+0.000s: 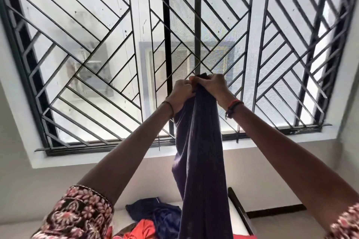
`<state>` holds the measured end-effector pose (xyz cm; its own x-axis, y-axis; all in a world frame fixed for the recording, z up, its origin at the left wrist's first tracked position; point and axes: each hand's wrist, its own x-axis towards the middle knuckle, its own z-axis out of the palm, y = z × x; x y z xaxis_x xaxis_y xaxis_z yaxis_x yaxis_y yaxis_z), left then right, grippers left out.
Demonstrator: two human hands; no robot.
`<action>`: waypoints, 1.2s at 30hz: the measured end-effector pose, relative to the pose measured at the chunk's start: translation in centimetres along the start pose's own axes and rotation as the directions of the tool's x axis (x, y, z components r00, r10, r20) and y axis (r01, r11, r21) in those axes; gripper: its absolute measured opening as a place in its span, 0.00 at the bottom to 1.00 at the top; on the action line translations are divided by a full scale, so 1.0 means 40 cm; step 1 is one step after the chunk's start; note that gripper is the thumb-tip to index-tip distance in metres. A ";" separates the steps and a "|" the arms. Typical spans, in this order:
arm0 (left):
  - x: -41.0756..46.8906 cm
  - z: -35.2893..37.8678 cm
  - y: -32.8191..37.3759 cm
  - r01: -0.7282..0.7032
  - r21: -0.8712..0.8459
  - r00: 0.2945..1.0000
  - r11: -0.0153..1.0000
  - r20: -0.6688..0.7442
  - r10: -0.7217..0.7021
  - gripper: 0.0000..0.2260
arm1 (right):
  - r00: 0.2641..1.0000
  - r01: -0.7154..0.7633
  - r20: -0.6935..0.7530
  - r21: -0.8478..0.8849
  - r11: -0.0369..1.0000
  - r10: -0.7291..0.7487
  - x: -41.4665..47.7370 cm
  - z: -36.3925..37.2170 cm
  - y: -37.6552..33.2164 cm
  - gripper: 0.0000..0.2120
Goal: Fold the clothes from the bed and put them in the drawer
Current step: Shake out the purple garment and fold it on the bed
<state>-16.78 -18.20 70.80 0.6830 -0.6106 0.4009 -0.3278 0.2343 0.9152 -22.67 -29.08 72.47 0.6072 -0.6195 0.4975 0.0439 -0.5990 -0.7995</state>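
Purple garment x1 hanging; L hand, R hand both grip top edge.

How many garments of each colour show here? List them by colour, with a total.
Purple-grey garment, held up by the left hand and right hand: 1
Dark blue garment, on the bed: 1
Orange-red garment, on the bed: 1
Total: 3

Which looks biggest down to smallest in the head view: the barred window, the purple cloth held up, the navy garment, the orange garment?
1. barred window
2. purple cloth, near the camera, so enlarged
3. navy garment
4. orange garment, partly cut off, so its rank is unsure
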 end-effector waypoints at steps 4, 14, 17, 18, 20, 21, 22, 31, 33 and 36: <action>0.002 0.000 -0.001 0.009 -0.009 1.000 1.000 0.015 -0.009 0.15 | 0.999 0.027 -0.041 0.007 1.000 -0.026 0.016 0.003 0.003 0.11; 0.033 -0.042 0.008 -0.339 0.678 0.919 0.652 0.089 0.385 0.21 | 0.996 -0.067 -0.056 0.086 0.994 0.072 0.013 0.001 0.008 0.11; 0.047 -0.055 0.026 -0.317 0.800 0.938 0.509 0.187 0.291 0.27 | 0.989 -0.138 0.003 0.312 0.940 0.145 0.016 -0.017 -0.001 0.12; 0.051 -0.062 0.035 -0.303 0.753 0.952 0.584 0.213 0.219 0.25 | 0.987 -0.162 0.044 0.379 0.911 0.157 0.018 -0.023 -0.003 0.11; 0.055 -0.066 0.059 -0.281 0.608 0.955 0.742 0.257 0.151 0.19 | 0.975 -0.219 0.148 0.509 0.832 0.166 0.016 -0.042 -0.007 0.08; 0.054 -0.066 0.075 -0.276 0.571 0.952 0.773 0.271 0.139 0.15 | 0.966 -0.248 0.203 0.567 0.786 0.159 0.011 -0.052 -0.011 0.10; 0.055 -0.062 0.092 -0.272 0.563 0.948 0.780 0.295 0.118 0.12 | 0.959 -0.265 0.246 0.606 0.750 0.140 0.009 -0.062 -0.013 0.11; 0.070 -0.012 0.169 -0.286 0.585 0.931 0.759 0.356 0.077 0.11 | 0.978 -0.137 0.205 0.750 0.647 -0.030 -0.026 -0.123 -0.017 0.08; 0.070 -0.007 0.166 -0.321 0.559 0.920 0.764 0.376 0.112 0.08 | 0.973 -0.144 0.226 0.751 0.644 -0.046 -0.050 -0.135 0.007 0.08; 0.066 -0.012 0.158 -0.346 0.517 0.908 0.783 0.395 0.140 0.10 | 0.960 -0.212 0.281 0.724 0.657 0.000 -0.082 -0.147 0.070 0.10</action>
<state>-16.73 -17.96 77.65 0.3165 -0.8203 0.4764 -0.8302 0.0034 0.5575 -29.18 -31.70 70.59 0.8056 -0.4520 0.3830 0.4745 0.1050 -0.8740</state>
